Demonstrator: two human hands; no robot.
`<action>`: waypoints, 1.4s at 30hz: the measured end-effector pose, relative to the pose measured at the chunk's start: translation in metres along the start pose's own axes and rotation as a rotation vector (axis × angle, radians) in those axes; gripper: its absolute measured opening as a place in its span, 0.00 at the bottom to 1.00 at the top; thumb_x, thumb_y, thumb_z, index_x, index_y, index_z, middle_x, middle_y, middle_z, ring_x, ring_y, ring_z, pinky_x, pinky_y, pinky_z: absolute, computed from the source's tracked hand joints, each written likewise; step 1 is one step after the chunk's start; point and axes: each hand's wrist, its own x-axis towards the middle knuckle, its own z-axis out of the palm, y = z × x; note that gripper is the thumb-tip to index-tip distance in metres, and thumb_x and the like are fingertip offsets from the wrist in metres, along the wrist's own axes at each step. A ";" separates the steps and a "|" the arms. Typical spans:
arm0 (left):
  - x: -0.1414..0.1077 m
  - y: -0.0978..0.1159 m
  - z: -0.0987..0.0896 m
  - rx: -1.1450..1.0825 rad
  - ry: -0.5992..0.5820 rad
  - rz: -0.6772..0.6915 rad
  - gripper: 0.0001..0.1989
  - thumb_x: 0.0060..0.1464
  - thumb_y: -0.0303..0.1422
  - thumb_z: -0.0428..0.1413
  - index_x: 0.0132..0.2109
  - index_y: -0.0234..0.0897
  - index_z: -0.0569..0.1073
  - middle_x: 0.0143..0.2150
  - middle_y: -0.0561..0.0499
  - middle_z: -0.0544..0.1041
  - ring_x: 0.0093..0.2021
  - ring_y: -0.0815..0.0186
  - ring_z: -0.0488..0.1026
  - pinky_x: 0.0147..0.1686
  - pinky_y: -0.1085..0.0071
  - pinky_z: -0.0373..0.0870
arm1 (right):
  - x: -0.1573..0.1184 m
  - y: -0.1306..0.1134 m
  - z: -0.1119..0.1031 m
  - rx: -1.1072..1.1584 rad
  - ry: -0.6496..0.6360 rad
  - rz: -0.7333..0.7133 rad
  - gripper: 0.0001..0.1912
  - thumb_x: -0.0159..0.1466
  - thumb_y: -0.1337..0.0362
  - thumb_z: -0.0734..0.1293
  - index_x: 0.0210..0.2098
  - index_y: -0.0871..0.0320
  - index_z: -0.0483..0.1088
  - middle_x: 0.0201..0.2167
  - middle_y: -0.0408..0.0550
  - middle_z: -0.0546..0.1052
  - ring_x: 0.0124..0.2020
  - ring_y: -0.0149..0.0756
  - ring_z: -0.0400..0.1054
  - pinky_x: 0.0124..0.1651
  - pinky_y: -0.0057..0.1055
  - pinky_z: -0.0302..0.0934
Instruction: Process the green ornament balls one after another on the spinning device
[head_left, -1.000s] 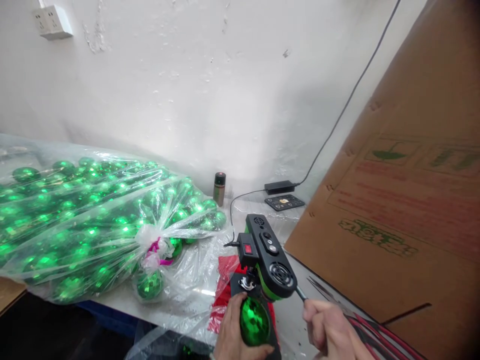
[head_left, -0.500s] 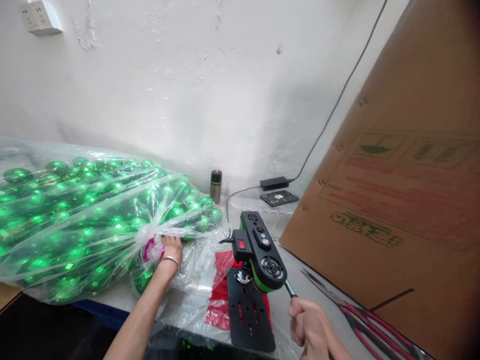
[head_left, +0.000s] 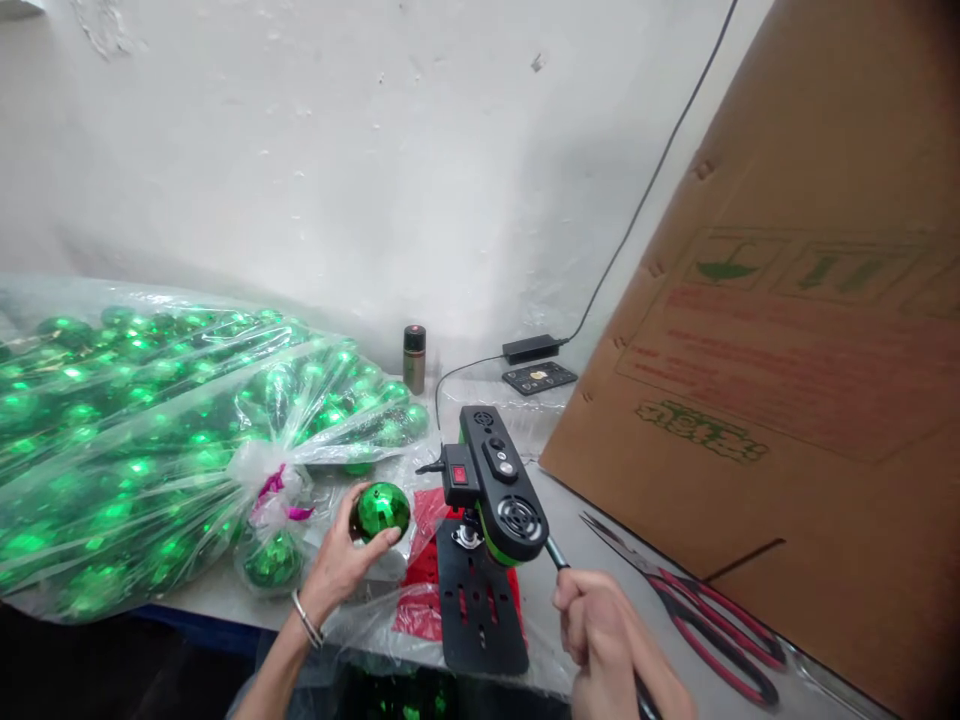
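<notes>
My left hand (head_left: pixel 341 560) is closed around a shiny green bauble (head_left: pixel 383 509), holding it just left of the black device. In my right hand (head_left: pixel 615 635) is a thin metal rod (head_left: pixel 556 553), with a dark handle-like part below the fist. The rod's far end passes behind the black device, so its tip is hidden. That device (head_left: pixel 504 478) has round vents, buttons and a box with a red switch, and stands on a slotted black base plate (head_left: pixel 482 597). Red plastic (head_left: pixel 417 612) lies under the plate.
A tied clear bag (head_left: pixel 172 420) full of green baubles covers the left side. Behind stand a dark bottle (head_left: pixel 414 362), a power adapter (head_left: pixel 531 347) and a phone-like slab (head_left: pixel 538 377). Red-handled scissors (head_left: pixel 679 600) lie beside a large cardboard box (head_left: pixel 795 350) at right.
My left hand has come away from the bag's knot and holds a green bauble near the device. The right hand keeps its grip on the rod. The view has shifted slightly.
</notes>
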 end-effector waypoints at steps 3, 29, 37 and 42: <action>-0.033 -0.003 0.031 -0.363 -0.038 -0.172 0.48 0.51 0.65 0.71 0.69 0.39 0.75 0.67 0.36 0.84 0.68 0.39 0.83 0.68 0.44 0.82 | 0.012 0.000 -0.003 -0.013 -0.065 -0.115 0.29 0.85 0.57 0.66 0.25 0.54 0.69 0.24 0.42 0.70 0.23 0.32 0.62 0.27 0.33 0.53; -0.075 -0.050 0.060 0.064 -0.165 0.061 0.43 0.60 0.50 0.68 0.77 0.42 0.68 0.76 0.33 0.79 0.76 0.36 0.78 0.76 0.38 0.75 | 0.012 -0.005 0.001 -0.012 -0.024 -0.219 0.27 0.85 0.63 0.64 0.26 0.53 0.66 0.22 0.41 0.69 0.26 0.34 0.70 0.28 0.32 0.57; -0.065 -0.025 0.070 -0.295 -0.148 -0.233 0.50 0.57 0.72 0.63 0.70 0.38 0.73 0.66 0.35 0.86 0.72 0.38 0.81 0.76 0.44 0.74 | 0.024 -0.022 0.008 -0.009 -0.019 -0.155 0.31 0.86 0.59 0.64 0.24 0.53 0.62 0.22 0.39 0.66 0.26 0.31 0.68 0.28 0.31 0.53; -0.068 -0.015 0.082 -0.281 -0.192 -0.225 0.48 0.56 0.67 0.67 0.70 0.38 0.75 0.66 0.36 0.87 0.72 0.37 0.81 0.76 0.45 0.75 | 0.027 -0.026 0.009 -0.003 -0.029 -0.161 0.30 0.87 0.61 0.63 0.24 0.53 0.62 0.21 0.39 0.66 0.25 0.30 0.68 0.28 0.31 0.54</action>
